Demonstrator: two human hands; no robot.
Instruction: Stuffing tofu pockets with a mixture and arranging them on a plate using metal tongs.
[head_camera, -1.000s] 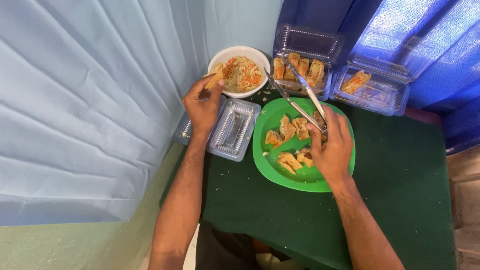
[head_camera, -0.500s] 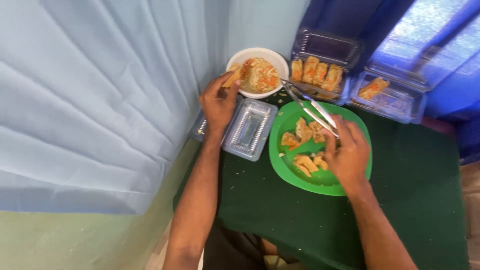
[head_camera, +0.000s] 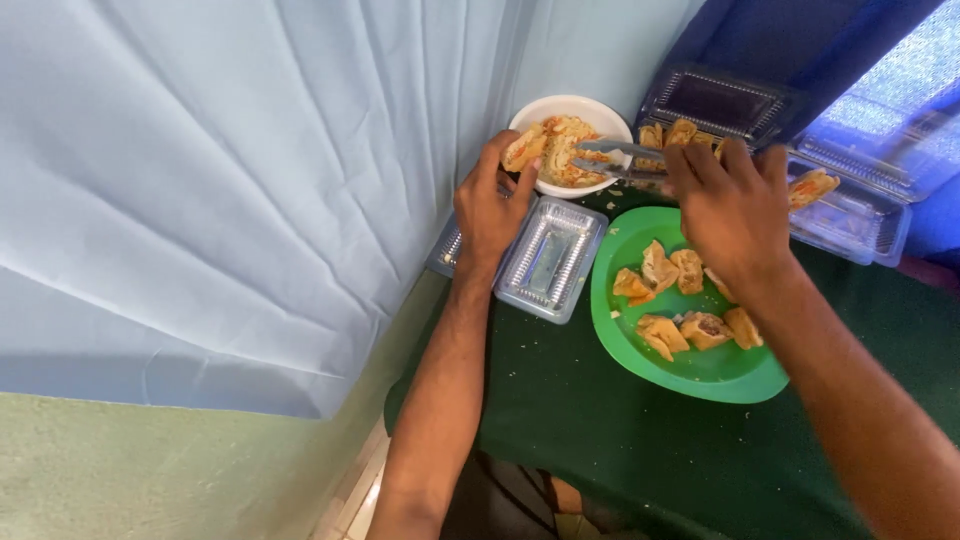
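My left hand (head_camera: 490, 205) grips the near rim of a white bowl (head_camera: 590, 112) and pinches a golden fried piece (head_camera: 524, 150) at its edge. The bowl holds more fried pieces. My right hand (head_camera: 730, 205) holds metal tongs (head_camera: 615, 158) whose tips reach over the bowl's food. Under that hand lies a green plate (head_camera: 700, 375) with several cut fried pieces (head_camera: 680, 300).
An empty clear plastic container (head_camera: 552, 260) lies below my left hand. Two open clear containers (head_camera: 855, 215) with fried pieces stand at the back right. All rest on a dark green tablecloth (head_camera: 620, 440). A pale blue curtain (head_camera: 230, 170) hangs at the left.
My right hand has risen from the green plate and swung the tongs left, over the white bowl. The left hand has stayed on the bowl's rim.
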